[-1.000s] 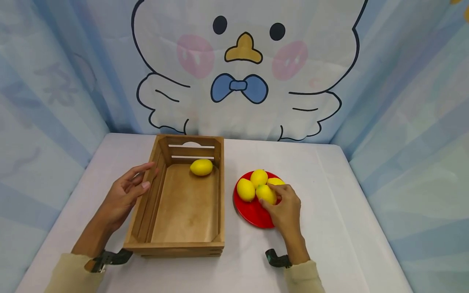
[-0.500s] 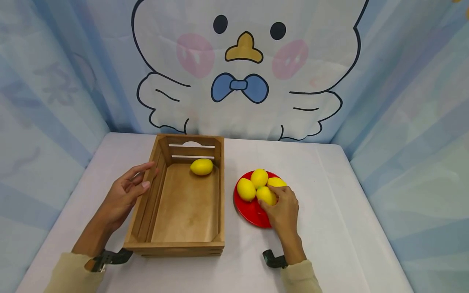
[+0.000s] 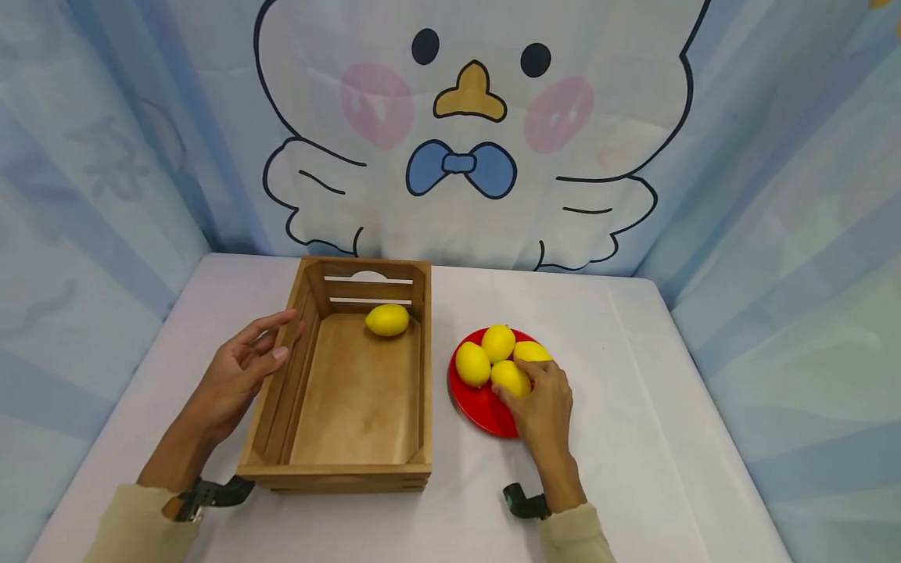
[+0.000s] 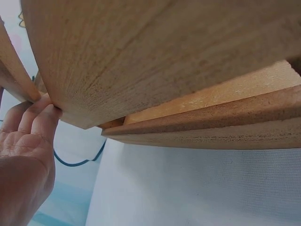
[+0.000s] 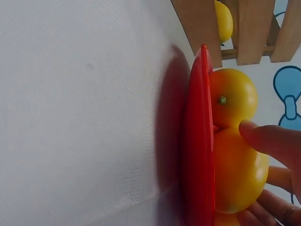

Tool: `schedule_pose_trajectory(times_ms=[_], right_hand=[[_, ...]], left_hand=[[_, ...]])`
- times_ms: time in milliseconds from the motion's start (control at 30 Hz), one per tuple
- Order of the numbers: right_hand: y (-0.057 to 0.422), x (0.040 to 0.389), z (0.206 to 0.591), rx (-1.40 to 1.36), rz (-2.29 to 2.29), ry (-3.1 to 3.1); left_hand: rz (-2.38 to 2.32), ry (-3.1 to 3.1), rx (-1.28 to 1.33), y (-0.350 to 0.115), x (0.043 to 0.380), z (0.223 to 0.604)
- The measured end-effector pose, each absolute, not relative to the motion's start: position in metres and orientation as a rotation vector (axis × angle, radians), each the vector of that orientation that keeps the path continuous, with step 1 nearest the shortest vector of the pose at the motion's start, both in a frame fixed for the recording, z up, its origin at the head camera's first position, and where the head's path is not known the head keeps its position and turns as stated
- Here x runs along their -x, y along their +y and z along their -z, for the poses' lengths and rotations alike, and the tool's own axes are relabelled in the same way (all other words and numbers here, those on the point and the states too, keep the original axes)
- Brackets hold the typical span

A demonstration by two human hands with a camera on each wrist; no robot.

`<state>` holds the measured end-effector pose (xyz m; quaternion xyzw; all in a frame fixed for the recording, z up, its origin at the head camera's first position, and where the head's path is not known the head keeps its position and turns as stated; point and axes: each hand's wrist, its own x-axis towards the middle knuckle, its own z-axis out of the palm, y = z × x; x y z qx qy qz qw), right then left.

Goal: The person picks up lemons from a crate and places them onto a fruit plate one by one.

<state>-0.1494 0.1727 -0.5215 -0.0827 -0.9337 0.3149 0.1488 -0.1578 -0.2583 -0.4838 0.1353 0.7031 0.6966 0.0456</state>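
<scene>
My left hand holds the left wall of a wooden crate; in the left wrist view its fingertips reach in at a slat's edge and their ends are hidden. Inside the crate, near its far right corner, lies a lemon. To the right, a red plate bears several more lemons. My right hand pinches the nearest lemon between thumb and fingers. That lemon is low over the plate, touching another lemon in the right wrist view.
A white cloth covers the table. Behind it hangs a curtain printed with a cartoon bird, and blue-white curtains stand at both sides. Each wrist wears a dark camera mount.
My right hand has shifted slightly left and closer round the nearest lemon, which has barely moved. My left hand and the crate have stayed in place.
</scene>
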Motion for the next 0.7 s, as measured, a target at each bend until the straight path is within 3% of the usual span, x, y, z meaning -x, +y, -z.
schedule_pose_trajectory(times_ms=[700], right_hand=[[0.172,0.155,0.481,0.182,-1.053,-2.517]], left_hand=[[-2.133,2.143,-0.425,-0.259,0.158,0.483]])
